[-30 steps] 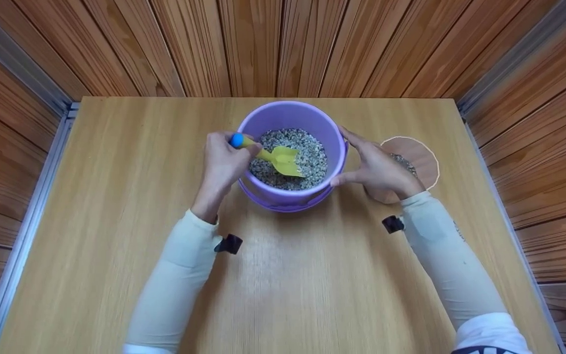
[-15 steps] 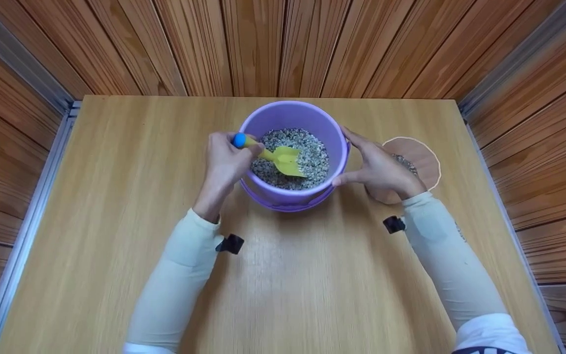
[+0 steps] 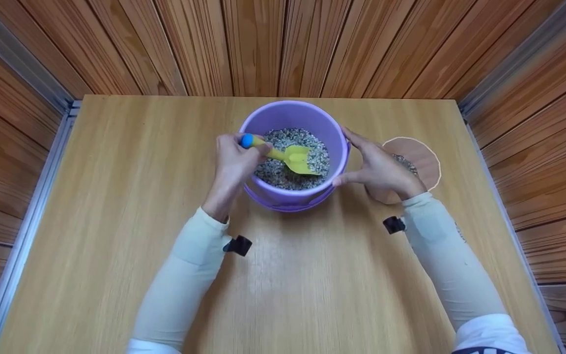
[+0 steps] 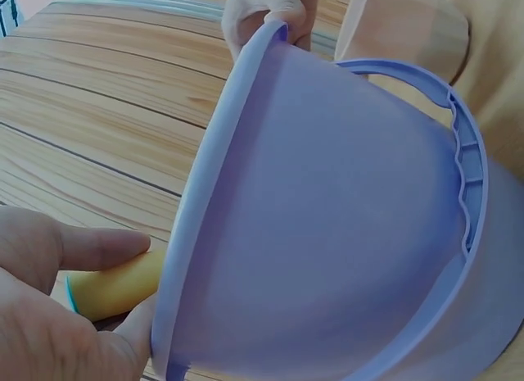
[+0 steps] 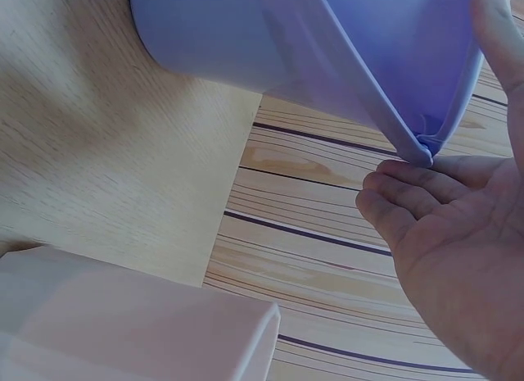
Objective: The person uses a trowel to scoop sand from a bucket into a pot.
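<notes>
A purple bucket [image 3: 288, 196] with grey gravel [image 3: 283, 172] inside stands on the table, its purple handle [image 4: 471, 168] hanging down at the side. My left hand [image 3: 236, 160] reaches over the left rim and grips the yellow handle of a toy shovel [image 3: 297, 160], blue at its end. The shovel's blade lies in the gravel, some of it on the blade's right edge. My right hand [image 3: 383, 169] touches the bucket's right side, thumb at the rim and fingers extended along it. In the right wrist view the palm shows, fingertips against the rim [image 5: 360, 70].
A pale pinkish container [image 3: 415, 152] holding some gravel stands right of the bucket, partly behind my right hand. The wooden table [image 3: 283, 285] is bordered by wood-plank walls [image 3: 283, 49] at the back and sides.
My left hand has moved a little to the right, pushing the toy shovel further across the gravel. Some gravel now lies on the blade. The right hand stays at the bucket.
</notes>
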A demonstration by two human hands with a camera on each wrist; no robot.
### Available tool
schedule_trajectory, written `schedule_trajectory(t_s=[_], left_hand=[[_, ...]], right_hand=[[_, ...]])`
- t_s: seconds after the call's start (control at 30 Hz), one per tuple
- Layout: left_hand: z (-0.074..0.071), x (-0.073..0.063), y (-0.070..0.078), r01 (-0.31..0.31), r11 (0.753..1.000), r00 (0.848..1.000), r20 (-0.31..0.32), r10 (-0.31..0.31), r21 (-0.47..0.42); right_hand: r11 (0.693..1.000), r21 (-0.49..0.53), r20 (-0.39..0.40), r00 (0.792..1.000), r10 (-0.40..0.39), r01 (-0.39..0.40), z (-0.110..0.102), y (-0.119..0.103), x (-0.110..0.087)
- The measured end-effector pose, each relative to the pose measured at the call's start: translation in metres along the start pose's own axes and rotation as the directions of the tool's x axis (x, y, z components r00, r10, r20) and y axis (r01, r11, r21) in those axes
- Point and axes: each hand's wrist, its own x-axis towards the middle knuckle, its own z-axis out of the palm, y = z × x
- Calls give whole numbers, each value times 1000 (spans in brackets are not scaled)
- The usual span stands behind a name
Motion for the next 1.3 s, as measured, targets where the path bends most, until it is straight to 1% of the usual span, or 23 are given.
schedule_trajectory(t_s=[0.17, 0.3, 0.4, 0.57, 0.67, 0.73, 0.83, 0.9, 1.03, 1.17, 1.3], left_hand=[[5, -1, 1, 27, 993, 999, 21, -25, -115], [5, -1, 0, 26, 982, 999, 25, -21, -185], [4, -1, -1, 22, 970, 1000, 26, -16, -243], [-2, -2, -2, 25, 948, 1000, 14, -22, -318], [-6, -4, -1, 35, 936, 999, 3, -36, -350], [-10, -5, 1, 51, 927, 998, 0, -55, -371], [-16, -6, 4, 70, 912, 997, 1, -76, -405], [-20, -8, 7, 70, 901, 997, 3, -76, -427], [-28, -12, 12, 46, 891, 999, 9, -47, -451], [-36, -17, 18, 16, 896, 1000, 6, -15, -443], [-41, -20, 22, -46, 893, 999, -25, 39, -448]], right_hand=[[1000, 3, 4, 1000, 19, -19, 0, -1, 0], [1000, 12, 7, 1000, -14, 14, 0, 0, 1], [999, 20, 7, 999, -45, 44, 0, 1, 1], [999, 18, 11, 999, -38, 38, 0, -1, 2], [999, 19, 10, 1000, -29, 29, 0, -2, 2], [999, 19, 8, 999, -32, 32, 0, 0, 3], [999, 16, 2, 999, -36, 36, 0, 7, 5], [999, 12, -1, 1000, -30, 30, 1, 15, 8], [1000, 5, -6, 1000, -20, 20, 1, 31, 12], [1000, -7, -8, 1000, -19, 19, 1, 37, 12], [999, -19, -12, 999, -42, 41, 1, 39, 10]])
